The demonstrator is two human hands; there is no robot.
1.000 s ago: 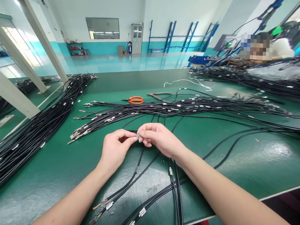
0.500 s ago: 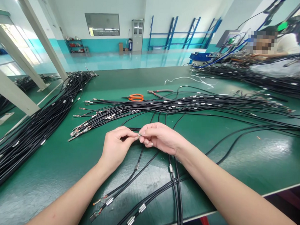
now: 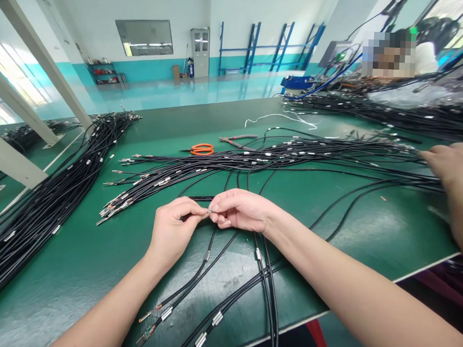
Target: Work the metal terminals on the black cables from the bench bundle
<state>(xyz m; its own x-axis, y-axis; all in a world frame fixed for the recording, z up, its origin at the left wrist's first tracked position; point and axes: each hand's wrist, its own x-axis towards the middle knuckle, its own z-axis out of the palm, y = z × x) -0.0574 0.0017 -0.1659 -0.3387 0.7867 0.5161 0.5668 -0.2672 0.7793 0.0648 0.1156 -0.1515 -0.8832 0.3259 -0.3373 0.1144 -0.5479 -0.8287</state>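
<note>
Hands meet mid-table: left hand [image 3: 173,232] and right hand [image 3: 239,210] both pinch a cable tip [image 3: 209,211]; scissors [image 3: 202,149] at twelve o'clock.

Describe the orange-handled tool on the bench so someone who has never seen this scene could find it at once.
Start at the green table and look past the person's hands to the long bundle of black cables running across its middle. Just beyond that bundle, toward its left end, lie the scissors, flat on the mat. Their bright orange loop handles set them apart from the grey-handled pliers to their right.
</note>
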